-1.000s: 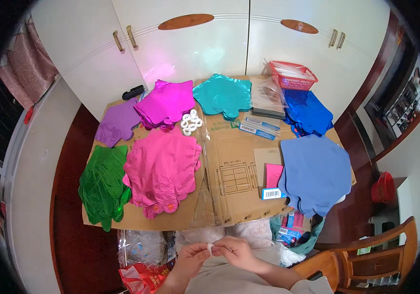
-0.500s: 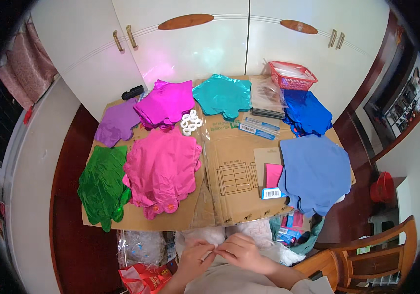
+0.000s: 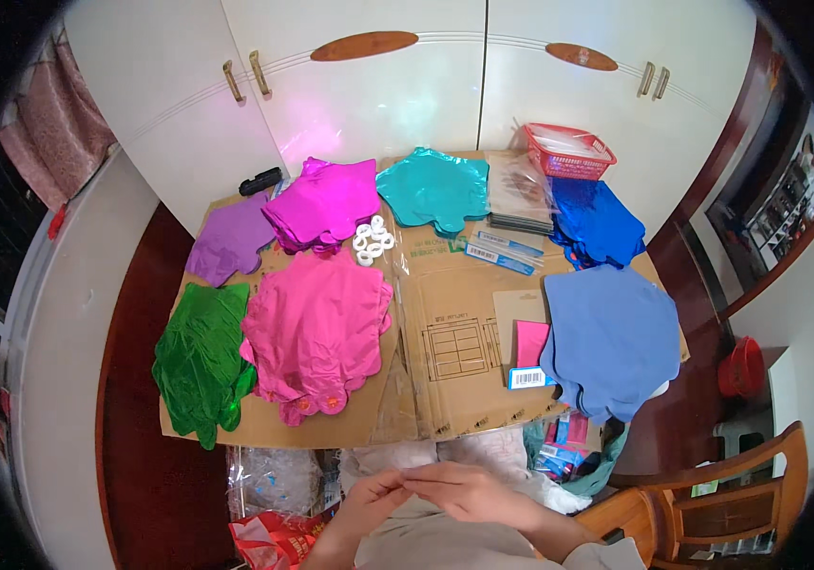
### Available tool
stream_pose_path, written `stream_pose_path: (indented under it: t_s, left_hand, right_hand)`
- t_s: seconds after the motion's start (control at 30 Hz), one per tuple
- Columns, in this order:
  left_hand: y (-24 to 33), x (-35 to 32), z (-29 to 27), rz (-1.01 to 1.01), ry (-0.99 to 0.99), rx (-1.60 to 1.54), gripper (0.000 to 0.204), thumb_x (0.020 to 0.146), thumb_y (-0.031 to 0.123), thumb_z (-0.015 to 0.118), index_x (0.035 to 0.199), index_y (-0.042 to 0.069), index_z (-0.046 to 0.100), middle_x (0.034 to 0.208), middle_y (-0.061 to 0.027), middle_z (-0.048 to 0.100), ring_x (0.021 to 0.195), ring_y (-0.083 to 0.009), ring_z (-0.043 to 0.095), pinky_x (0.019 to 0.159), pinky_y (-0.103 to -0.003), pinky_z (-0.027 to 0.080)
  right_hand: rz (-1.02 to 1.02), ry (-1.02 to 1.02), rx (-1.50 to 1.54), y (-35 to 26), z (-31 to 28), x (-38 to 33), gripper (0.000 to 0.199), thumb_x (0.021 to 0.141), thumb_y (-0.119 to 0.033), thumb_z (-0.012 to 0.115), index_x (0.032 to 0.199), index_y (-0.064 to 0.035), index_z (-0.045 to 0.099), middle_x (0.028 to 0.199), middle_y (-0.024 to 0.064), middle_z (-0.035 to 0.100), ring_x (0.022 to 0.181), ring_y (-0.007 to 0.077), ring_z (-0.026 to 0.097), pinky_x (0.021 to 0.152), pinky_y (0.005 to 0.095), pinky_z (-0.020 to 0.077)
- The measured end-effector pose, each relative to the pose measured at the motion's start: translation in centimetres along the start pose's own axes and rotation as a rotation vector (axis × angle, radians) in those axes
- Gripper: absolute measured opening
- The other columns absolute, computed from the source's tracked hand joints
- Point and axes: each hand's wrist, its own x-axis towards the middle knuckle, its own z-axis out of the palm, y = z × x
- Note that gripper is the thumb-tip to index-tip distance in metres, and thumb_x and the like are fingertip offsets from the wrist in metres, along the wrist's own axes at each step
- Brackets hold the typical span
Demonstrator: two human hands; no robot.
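Observation:
Both hands meet above my lap, just below the near edge of the cardboard-covered table [image 3: 464,413]. My left hand [image 3: 375,496] is closed, with its fingertips pinched against those of my right hand [image 3: 459,490]. The right fingers are pressed together and partly cover the left ones. Anything between the fingertips is too small or hidden to make out. Nearest the hands on the table lies a stack of pink foil balloons [image 3: 316,332], flat and scallop-edged. White plastic bags [image 3: 492,450] sit under the table edge behind the hands.
Flat foil stacks in green [image 3: 200,356], purple [image 3: 228,239], magenta [image 3: 326,199], teal [image 3: 435,190], dark blue [image 3: 597,220] and grey-blue [image 3: 611,337] ring the table. White rings [image 3: 371,240], labelled packets [image 3: 500,258] and a red basket [image 3: 568,152] lie between. A wooden chair [image 3: 730,494] stands right.
My right hand has shifted slightly left, over the left fingertips, and its fingers look flatter. The whole view has tilted a little; the things on the table have stayed put.

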Motion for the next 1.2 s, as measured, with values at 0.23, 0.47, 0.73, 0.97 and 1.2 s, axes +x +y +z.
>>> stream_pose_path:
  t_s: [0.23, 0.47, 0.73, 0.97, 1.2]
  left_hand:
    - [2.0, -0.5, -0.3, -0.156, -0.211, -0.078, 0.012, 0.084, 0.002, 0.052, 0.096, 0.0, 0.054, 0.088, -0.0041, 0.059, 0.079, -0.0066, 0.055, 0.069, -0.019, 0.042]
    - [2.1, -0.4, -0.2, 0.044, -0.035, -0.206, 0.019, 0.076, -0.006, 0.058, 0.083, 0.004, 0.044, 0.078, -0.0056, 0.056, 0.081, -0.0146, 0.058, 0.068, -0.025, 0.045]
    - [2.5, -0.5, -2.5, 0.304, 0.338, -0.098, 0.013, 0.08, -0.004, 0.055, 0.089, 0.002, 0.05, 0.095, -0.0111, 0.061, 0.086, -0.0109, 0.056, 0.072, -0.022, 0.043]
    - [1.1, -1.4, -2.7, 0.225, 0.377, -0.101, 0.009, 0.079, -0.006, 0.052, 0.085, 0.001, 0.052, 0.089, -0.0119, 0.062, 0.084, -0.0161, 0.058, 0.079, -0.029, 0.044]
    - [0.5, -1.7, -4.5, 0.228, 0.369, 0.047, 0.01, 0.081, -0.003, 0.052, 0.088, 0.004, 0.054, 0.083, -0.002, 0.054, 0.078, -0.0112, 0.052, 0.073, -0.025, 0.042]
  right_hand:
    - [0.325, -0.138, 0.335, 0.3, -0.8, -0.2, 0.015, 0.075, -0.009, 0.062, 0.089, -0.0027, 0.063, 0.082, 0.0088, 0.063, 0.073, 0.0218, 0.062, 0.065, 0.0289, 0.0492]
    - [0.439, -0.218, 0.32, -0.8, -1.6, 2.1, 0.014, 0.076, -0.009, 0.062, 0.088, -0.0025, 0.062, 0.079, 0.0089, 0.063, 0.07, 0.0156, 0.061, 0.061, 0.026, 0.0481]
    - [0.456, -0.073, 0.203, 7.8, -4.8, 10.5, 0.014, 0.077, -0.013, 0.058, 0.086, -0.0042, 0.062, 0.068, 0.0059, 0.06, 0.063, 0.0127, 0.057, 0.059, 0.027, 0.0458]
    - [0.544, 0.367, -0.282, 22.2, -8.7, 22.9, 0.012, 0.067, -0.016, 0.064, 0.068, -0.0041, 0.061, 0.06, 0.0067, 0.061, 0.056, 0.0157, 0.059, 0.052, 0.0288, 0.0461]
    - [0.595, 0.461, -0.439, 26.8, -6.8, 28.1, 0.011, 0.066, -0.013, 0.064, 0.066, -0.0036, 0.06, 0.061, 0.0075, 0.061, 0.056, 0.0171, 0.06, 0.054, 0.0295, 0.0477]
